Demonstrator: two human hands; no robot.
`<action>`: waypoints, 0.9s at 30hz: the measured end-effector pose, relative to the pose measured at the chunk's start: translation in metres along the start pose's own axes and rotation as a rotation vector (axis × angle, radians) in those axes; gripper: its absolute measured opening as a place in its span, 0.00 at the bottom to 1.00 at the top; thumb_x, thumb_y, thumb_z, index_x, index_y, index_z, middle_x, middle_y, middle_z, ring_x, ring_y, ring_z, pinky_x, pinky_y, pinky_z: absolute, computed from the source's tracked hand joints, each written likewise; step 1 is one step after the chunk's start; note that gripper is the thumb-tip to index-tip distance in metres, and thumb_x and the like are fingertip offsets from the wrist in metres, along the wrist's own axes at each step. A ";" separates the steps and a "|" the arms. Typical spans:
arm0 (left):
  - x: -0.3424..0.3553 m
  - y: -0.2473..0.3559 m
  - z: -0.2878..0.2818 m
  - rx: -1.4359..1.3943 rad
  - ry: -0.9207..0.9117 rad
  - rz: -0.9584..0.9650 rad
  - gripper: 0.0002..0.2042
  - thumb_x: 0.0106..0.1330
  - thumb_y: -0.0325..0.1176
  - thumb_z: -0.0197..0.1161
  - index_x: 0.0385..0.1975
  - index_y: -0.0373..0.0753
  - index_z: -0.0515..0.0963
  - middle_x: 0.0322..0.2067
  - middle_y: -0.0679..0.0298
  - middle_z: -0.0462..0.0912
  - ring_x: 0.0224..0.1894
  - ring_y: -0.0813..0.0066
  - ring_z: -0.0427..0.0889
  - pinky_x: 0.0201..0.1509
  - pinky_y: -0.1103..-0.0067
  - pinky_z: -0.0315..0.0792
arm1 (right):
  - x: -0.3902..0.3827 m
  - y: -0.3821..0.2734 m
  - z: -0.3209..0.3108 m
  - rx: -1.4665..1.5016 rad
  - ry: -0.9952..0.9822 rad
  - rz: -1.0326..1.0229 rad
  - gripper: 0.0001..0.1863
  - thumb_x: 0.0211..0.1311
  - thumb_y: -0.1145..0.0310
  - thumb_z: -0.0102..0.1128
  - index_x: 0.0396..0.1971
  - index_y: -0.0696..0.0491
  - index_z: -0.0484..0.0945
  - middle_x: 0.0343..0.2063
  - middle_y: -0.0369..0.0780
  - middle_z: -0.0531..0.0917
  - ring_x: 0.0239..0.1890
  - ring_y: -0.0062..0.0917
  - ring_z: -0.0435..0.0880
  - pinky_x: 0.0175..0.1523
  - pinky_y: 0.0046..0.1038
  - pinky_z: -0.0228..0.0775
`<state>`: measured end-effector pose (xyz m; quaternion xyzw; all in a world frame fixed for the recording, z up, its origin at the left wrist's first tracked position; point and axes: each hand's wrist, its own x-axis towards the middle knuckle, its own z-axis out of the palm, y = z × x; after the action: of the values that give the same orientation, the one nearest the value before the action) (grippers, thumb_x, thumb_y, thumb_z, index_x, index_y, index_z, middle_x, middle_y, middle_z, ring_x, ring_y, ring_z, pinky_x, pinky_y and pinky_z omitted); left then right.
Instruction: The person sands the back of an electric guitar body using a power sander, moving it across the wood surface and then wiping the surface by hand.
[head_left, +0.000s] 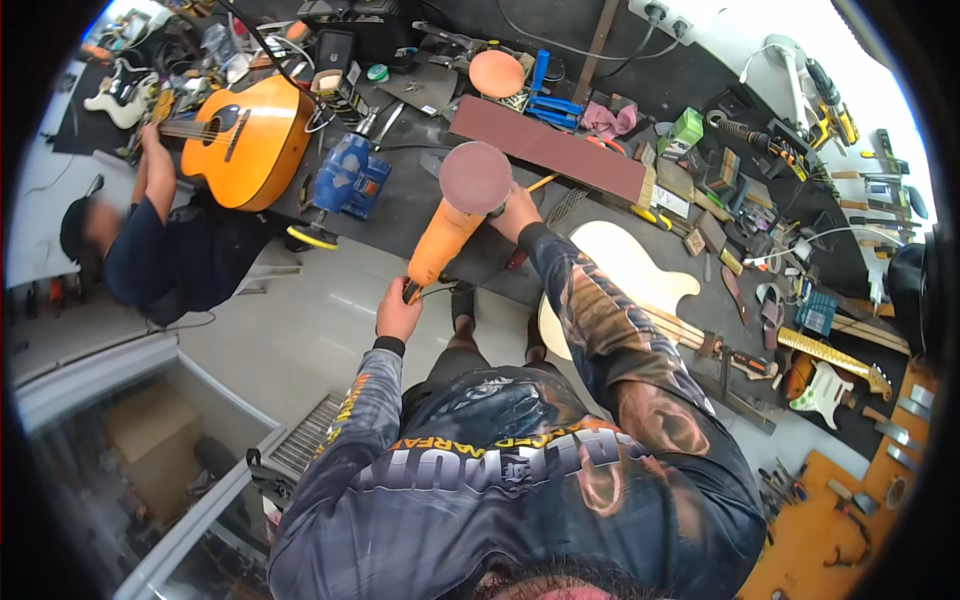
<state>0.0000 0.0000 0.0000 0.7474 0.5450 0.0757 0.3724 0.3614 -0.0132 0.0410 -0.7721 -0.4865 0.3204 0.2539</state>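
Note:
Both of my hands hold an orange power sander [440,246] tilted up at the workbench edge. Its round reddish-brown abrasive disc [475,177] faces upward. My left hand [399,314] is closed around the dark rear end of the grip, where a cord leads off. At the head, just below the disc, my right hand [516,213] is closed on the tool's side; the tool hides part of its fingers. Beside my right forearm lies a pale, unfinished guitar body [606,262], partly covered by my sleeve. A long board faced with reddish-brown abrasive [545,148] rests behind the disc.
A blue polisher [345,180] with a yellow pad sits left on the bench. Farther left, another person [150,235] handles an orange acoustic guitar [245,140]. Blocks and hand tools crowd the right, near a guitar neck [830,350]. Blue-handled tools [553,100] lie behind.

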 end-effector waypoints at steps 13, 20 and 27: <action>-0.008 0.037 -0.175 -0.435 -0.488 0.067 0.28 0.60 0.28 0.81 0.61 0.31 0.80 0.38 0.60 0.89 0.37 0.66 0.91 0.42 0.69 0.84 | -0.062 -0.172 -0.135 -0.177 -0.095 -0.179 0.23 0.63 0.52 0.72 0.39 0.61 0.85 0.41 0.51 0.84 0.51 0.51 0.87 0.55 0.48 0.80; 0.033 0.100 -0.247 -0.619 -1.244 -0.235 0.31 0.60 0.29 0.83 0.64 0.34 0.80 0.38 0.65 0.88 0.29 0.77 0.87 0.32 0.77 0.80 | -0.182 -0.146 -0.147 0.211 0.018 -0.148 0.24 0.62 0.49 0.86 0.44 0.55 0.90 0.35 0.45 0.89 0.46 0.36 0.90 0.54 0.38 0.80; 0.048 0.107 -0.179 0.025 -0.962 0.361 0.28 0.61 0.37 0.79 0.61 0.33 0.84 0.46 0.55 0.93 0.45 0.58 0.94 0.53 0.67 0.83 | -0.225 -0.129 -0.068 0.454 0.402 0.362 0.21 0.67 0.59 0.79 0.48 0.61 0.91 0.28 0.51 0.91 0.29 0.38 0.92 0.40 0.36 0.81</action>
<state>0.0075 0.1123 0.1817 0.7842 0.1750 -0.2200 0.5532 0.2641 -0.1729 0.2325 -0.8172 -0.1983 0.3022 0.4489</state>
